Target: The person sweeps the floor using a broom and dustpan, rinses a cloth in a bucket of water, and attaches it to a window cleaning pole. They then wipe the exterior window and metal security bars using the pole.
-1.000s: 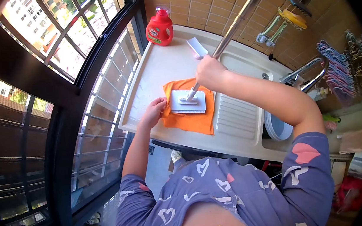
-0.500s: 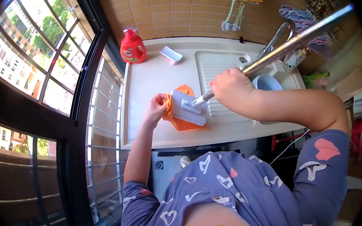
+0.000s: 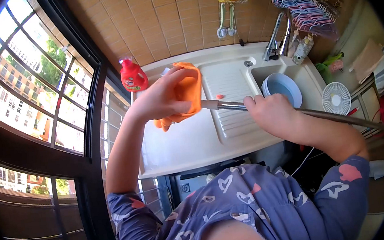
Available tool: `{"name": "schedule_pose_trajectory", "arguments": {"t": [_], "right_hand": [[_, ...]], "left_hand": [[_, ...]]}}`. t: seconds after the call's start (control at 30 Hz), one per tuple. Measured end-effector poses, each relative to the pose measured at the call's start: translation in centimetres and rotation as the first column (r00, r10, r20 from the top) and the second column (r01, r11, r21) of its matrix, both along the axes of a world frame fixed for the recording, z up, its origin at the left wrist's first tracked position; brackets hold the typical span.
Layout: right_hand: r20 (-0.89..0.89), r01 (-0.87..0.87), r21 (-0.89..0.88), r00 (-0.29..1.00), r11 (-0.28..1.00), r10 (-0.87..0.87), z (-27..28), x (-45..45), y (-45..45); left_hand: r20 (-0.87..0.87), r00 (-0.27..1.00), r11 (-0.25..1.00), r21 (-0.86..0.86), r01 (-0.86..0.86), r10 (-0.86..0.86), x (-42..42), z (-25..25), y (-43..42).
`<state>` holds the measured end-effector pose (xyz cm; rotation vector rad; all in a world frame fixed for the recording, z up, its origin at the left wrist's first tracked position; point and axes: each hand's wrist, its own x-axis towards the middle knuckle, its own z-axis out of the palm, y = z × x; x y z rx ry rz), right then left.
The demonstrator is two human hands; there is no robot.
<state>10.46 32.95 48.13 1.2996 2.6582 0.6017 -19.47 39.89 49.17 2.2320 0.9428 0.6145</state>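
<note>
My left hand [image 3: 164,95] grips the orange cloth [image 3: 188,90], which is bunched over the end of the pole. The flat white head seen earlier is hidden behind the cloth and my fingers. My right hand [image 3: 274,114] is wrapped around the metal pole [image 3: 232,106], which runs from the cloth out to the lower right. Both hands are above the white sink counter [image 3: 181,149]. A small pinkish-orange thing [image 3: 220,96] lies on the ribbed drainboard [image 3: 243,119].
A red detergent bottle [image 3: 133,75] stands at the back left. Light blue basins [image 3: 283,88] sit in the sink beside the faucet [image 3: 281,37]. A white basket [image 3: 336,99] is at the right, with hangers [image 3: 306,9] above. The window frame [image 3: 92,115] borders the left.
The pole's head and the cloth have been lifted off the counter. My left hand has moved from the cloth's edge to around it. The pole has swung down to nearly level, and the view has shifted.
</note>
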Motion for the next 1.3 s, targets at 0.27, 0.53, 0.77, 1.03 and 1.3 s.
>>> {"name": "schedule_pose_trajectory", "arguments": {"t": [0.27, 0.53, 0.77, 1.03, 1.3], "right_hand": [[-0.653, -0.062, -0.508, 0.678, 0.859, -0.338, -3.1, 3.0, 0.2], [-0.938, -0.358, -0.347, 0.109, 0.867, -0.331, -10.9, 7.5, 0.2], [-0.931, -0.308, -0.237, -0.199, 0.921, -0.306, -11.4, 12.6, -0.8], [-0.918, -0.241, -0.264, -0.235, 0.934, -0.320, -11.6, 18.4, -2.4], [-0.889, -0.266, -0.302, -0.267, 0.915, -0.371, -13.4, 22.2, -3.6]], "left_hand": [[-0.170, 0.964, 0.791, 0.609, -0.058, 0.202, 10.1, 7.1, -2.3], [-0.226, 0.955, 0.574, 0.815, 0.076, 0.194, 21.4, 8.6, -5.1], [-0.255, 0.967, 0.597, 0.773, 0.216, -0.019, 25.4, 8.0, -7.6], [-0.200, 0.952, 0.643, 0.703, 0.305, -0.233, 26.3, 6.6, -7.2], [-0.125, 0.986, 0.508, 0.845, 0.163, -0.110, 30.7, 5.1, -2.5]]}}
